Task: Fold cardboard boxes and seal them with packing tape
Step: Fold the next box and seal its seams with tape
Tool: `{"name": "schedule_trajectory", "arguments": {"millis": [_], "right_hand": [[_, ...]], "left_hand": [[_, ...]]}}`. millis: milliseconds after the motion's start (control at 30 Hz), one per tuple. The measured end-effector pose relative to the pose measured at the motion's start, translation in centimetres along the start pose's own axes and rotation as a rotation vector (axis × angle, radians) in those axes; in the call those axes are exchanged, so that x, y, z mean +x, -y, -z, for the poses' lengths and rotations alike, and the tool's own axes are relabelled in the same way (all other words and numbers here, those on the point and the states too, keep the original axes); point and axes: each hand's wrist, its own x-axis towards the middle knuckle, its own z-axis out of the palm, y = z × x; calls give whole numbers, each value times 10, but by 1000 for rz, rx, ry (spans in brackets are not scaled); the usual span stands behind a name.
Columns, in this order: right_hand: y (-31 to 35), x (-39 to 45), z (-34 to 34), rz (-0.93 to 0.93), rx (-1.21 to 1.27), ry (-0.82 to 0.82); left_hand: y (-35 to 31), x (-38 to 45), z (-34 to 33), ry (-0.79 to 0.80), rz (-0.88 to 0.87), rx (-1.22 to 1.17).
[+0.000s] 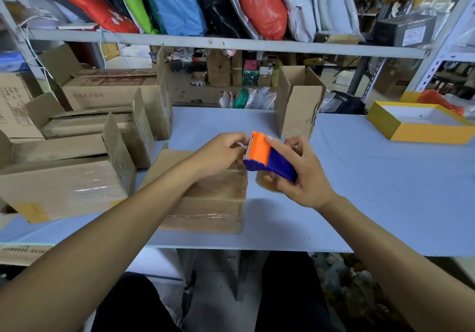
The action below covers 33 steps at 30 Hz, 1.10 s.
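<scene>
An orange and blue tape dispenser (267,157) with a clear tape roll (267,185) under it is held above the table. My right hand (303,175) grips its blue body. At the toothed front edge my left hand (221,152) pinches with its fingertips; I cannot make out the tape end itself. Below both hands a closed cardboard box (210,203) with shiny tape along its top lies on the light blue table (372,190).
Several taped and open-flapped cardboard boxes (77,152) crowd the table's left side. An upright open box (298,105) stands behind the hands. A yellow tray-like lid (421,123) sits at the far right. Metal shelving (205,41) with coloured bags runs overhead.
</scene>
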Motion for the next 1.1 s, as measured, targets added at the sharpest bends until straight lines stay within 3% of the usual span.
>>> {"name": "schedule_trajectory", "arguments": {"millis": [467, 1100], "right_hand": [[-7, -6, -6, 26, -19, 42], [-8, -5, -6, 24, -27, 24]], "left_hand": [[3, -3, 3, 46, 16, 4], [1, -3, 0, -40, -18, 83]]}}
